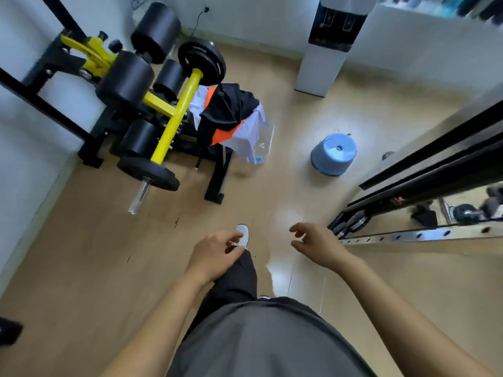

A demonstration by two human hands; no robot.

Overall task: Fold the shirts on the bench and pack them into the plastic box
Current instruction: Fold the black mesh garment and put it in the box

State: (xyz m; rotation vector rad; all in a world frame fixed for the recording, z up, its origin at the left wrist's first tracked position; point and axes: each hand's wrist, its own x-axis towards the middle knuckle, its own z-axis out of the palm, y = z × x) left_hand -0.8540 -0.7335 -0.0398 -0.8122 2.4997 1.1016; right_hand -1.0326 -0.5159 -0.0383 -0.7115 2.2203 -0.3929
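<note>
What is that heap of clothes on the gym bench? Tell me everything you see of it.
The heap of shirts lies unfolded and crumpled on one end of the black bench. A black one lies on top, orange shows beneath it, white fabric lowest. The cloth looks thin and soft. A white part hangs off the bench's end, hiding part of the clear plastic box on the floor.

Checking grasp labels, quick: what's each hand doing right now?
Left hand: open, loosely curled, holding nothing.
Right hand: open, loosely curled, holding nothing.
</note>
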